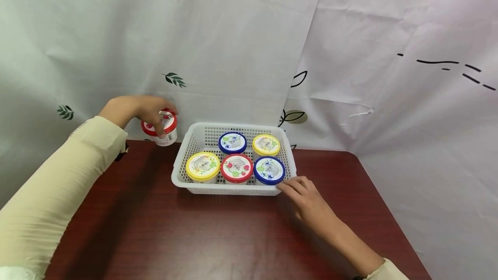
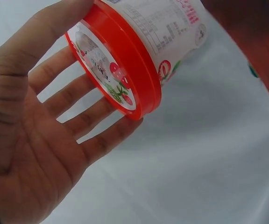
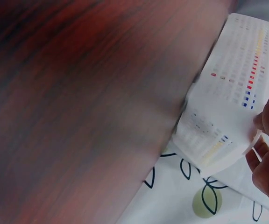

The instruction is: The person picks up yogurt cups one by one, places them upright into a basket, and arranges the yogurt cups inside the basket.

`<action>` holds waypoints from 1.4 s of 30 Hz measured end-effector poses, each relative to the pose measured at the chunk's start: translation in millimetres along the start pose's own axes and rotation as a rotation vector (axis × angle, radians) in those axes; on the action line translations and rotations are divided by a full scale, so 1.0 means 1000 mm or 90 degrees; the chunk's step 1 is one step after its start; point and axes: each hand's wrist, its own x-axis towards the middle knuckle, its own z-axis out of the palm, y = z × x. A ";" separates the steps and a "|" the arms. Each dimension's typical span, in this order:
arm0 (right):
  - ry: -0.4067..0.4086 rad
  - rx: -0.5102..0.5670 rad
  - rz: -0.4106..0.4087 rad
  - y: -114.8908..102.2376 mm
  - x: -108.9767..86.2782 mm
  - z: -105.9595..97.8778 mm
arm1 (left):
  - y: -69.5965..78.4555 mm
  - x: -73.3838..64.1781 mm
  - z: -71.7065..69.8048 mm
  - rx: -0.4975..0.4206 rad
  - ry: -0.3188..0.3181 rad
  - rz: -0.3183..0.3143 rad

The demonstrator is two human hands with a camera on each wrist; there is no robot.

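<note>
My left hand (image 1: 145, 108) holds a white tub with a red lid (image 1: 169, 129) in the air, left of the basket. In the left wrist view the thumb and fingers of that hand (image 2: 46, 126) grip the rim of the red-lidded tub (image 2: 146, 46), which is tilted and shows berry pictures. A white plastic basket (image 1: 241, 190) stands on the table. Inside are two yellow-lidded tubs (image 1: 203, 166), two blue-lidded tubs (image 1: 269, 170) and one red-lidded tub (image 1: 236, 168). My right hand (image 1: 309, 202) grips the basket's front right corner; the right wrist view shows its fingers at the rim (image 3: 253, 151).
The dark red-brown table (image 1: 233, 237) extends in front of the basket and to both sides. Behind it hangs a pale cloth (image 1: 241, 55) with leaf prints, which also runs along the right side.
</note>
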 end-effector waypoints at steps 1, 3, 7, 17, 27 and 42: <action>0.000 -0.001 0.001 0.000 0.000 0.000 | 0.001 -0.001 -0.002 0.002 0.004 -0.001; -0.003 -0.003 0.006 0.000 0.000 -0.001 | 0.006 -0.002 -0.006 0.003 0.009 -0.004; -0.005 -0.007 0.010 0.001 -0.001 -0.002 | 0.016 -0.004 -0.013 0.010 0.011 -0.003; -0.005 -0.002 0.009 0.002 -0.001 0.000 | 0.036 -0.003 -0.024 0.025 0.003 0.008; -0.004 -0.002 0.008 0.003 -0.001 0.000 | 0.050 0.004 -0.026 0.023 -0.003 -0.007; -0.024 -0.008 0.024 0.002 -0.004 -0.004 | 0.078 0.014 -0.023 0.026 -0.007 0.030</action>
